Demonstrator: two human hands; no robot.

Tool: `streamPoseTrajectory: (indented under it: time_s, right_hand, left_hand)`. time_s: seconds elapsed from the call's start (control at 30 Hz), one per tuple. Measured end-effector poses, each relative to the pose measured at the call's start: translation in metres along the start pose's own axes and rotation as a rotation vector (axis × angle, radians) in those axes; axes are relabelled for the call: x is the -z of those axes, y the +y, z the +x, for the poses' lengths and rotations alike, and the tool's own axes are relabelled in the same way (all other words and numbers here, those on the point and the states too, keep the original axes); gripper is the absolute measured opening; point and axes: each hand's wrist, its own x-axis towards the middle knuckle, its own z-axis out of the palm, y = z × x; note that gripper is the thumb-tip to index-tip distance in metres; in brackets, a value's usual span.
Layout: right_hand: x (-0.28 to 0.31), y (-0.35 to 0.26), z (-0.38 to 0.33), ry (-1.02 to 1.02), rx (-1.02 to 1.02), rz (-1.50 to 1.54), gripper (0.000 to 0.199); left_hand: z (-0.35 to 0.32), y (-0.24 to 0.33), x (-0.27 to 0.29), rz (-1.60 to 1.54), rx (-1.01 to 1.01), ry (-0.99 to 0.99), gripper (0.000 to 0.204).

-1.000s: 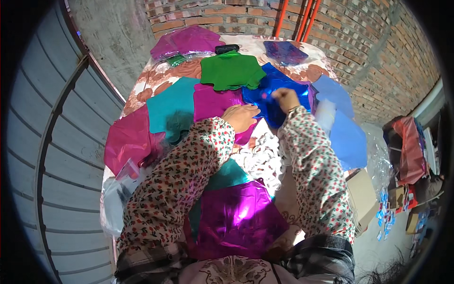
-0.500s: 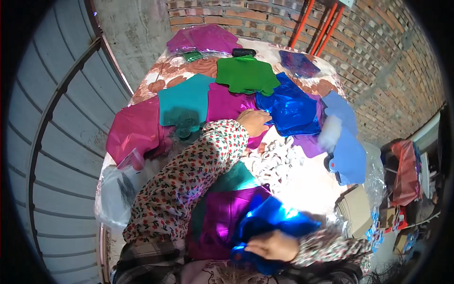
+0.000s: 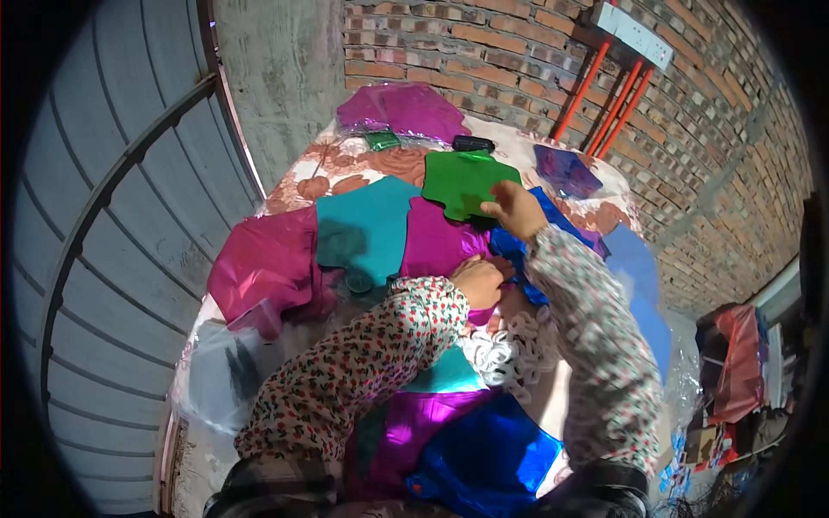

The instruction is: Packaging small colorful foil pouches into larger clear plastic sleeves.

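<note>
head cam: blue sht [image 3: 490, 453] now flat

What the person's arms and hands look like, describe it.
The left hand and right hand are bare, ungloved. Both sides wear loose, pale cloth oversleeves with small red flowers and green leaves; dark sleeves show at the lower edge.

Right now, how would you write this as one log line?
left hand: by magenta sheets | right hand: by green sheet, grip unclear | near body: blue sheet overlapping purple sheet | middle: white loops
</note>
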Motion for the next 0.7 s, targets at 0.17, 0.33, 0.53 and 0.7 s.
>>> streamPoseTrajectory:
  time_s: [0.17,0.33,0.53,0.7]
  right_hand:
    - [-0.087,0.05,0.043,0.081,-0.022,-0.473,0.039]
    - [-0.092,0.084,0.06,-0.071,-0.144,-0.096,0.028]
    - [-0.085,0.075,0.05,-0.018,-0.231,0.181,0.021]
    - [-0.05,0.034,0.016,0.345,-0.17,-0.052,0.023]
  left_hand:
    - [-0.002,-0.033,-0.025,-0.269,-0.026,0.108,0.055]
    - [0.0,-0.008,0.001,-0.177,-0.138,0.324,0.029]
    - [0.013,-0.05,0.043,-0.001,-0.003,0.549,0.008]
    - [0.03,-0.087,0.046,0.056,0.188,0.279,0.03]
